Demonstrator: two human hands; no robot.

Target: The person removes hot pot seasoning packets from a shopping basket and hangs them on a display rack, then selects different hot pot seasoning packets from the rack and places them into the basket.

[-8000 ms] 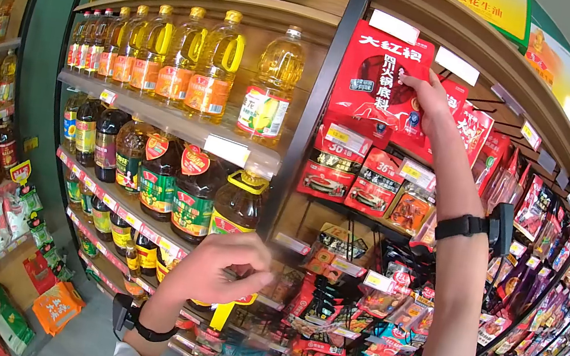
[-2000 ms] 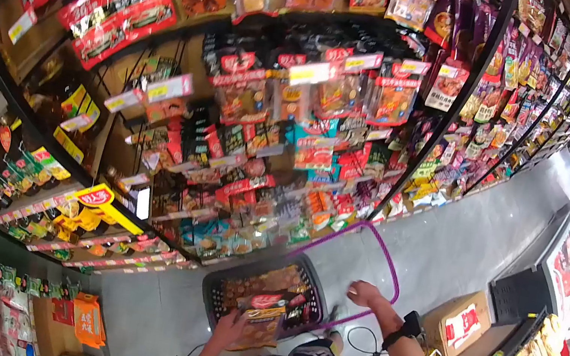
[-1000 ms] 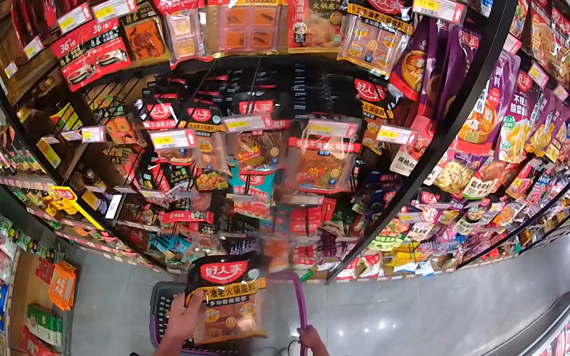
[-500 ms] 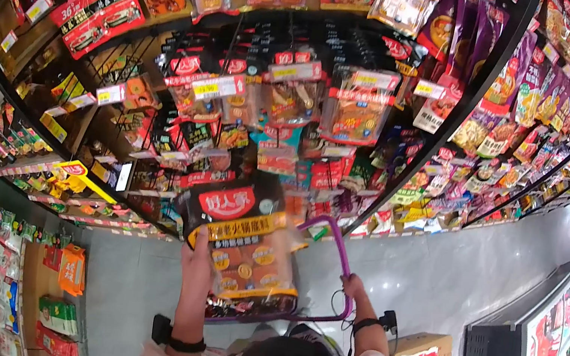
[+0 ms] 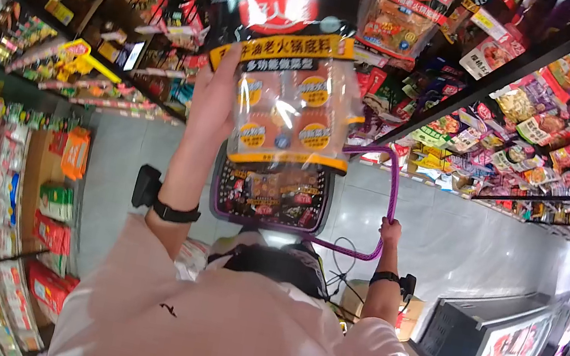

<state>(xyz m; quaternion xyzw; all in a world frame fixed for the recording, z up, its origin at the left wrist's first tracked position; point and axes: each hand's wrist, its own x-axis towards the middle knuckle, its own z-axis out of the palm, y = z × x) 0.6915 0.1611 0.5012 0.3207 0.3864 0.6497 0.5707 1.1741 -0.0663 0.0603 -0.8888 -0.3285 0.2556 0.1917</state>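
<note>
My left hand (image 5: pixel 215 99) is closed on the left edge of a hotpot base packet (image 5: pixel 291 99). The packet is black at the top with a red logo, a yellow band and a clear lower half showing blocks in compartments. It hangs in front of the shelf and covers the far part of a dark shopping basket (image 5: pixel 325 212). Several packets (image 5: pixel 269 192) lie inside the basket. My right hand (image 5: pixel 390 232) is wrapped round the basket's purple handle (image 5: pixel 393 178), which leans out to the right.
Hanging packets (image 5: pixel 404 20) and price tags fill the rack ahead. Bagged goods (image 5: pixel 541 109) line the shelves at right. Another shelf (image 5: pixel 17 184) stands at left. A grey freezer-like case (image 5: pixel 487 328) and a cardboard box (image 5: pixel 409 316) sit at lower right on the tiled floor.
My left hand and the packet have moved up in the view, and the packet looks larger. The view has shifted downward, so the basket's contents now show. My right hand still grips the handle.
</note>
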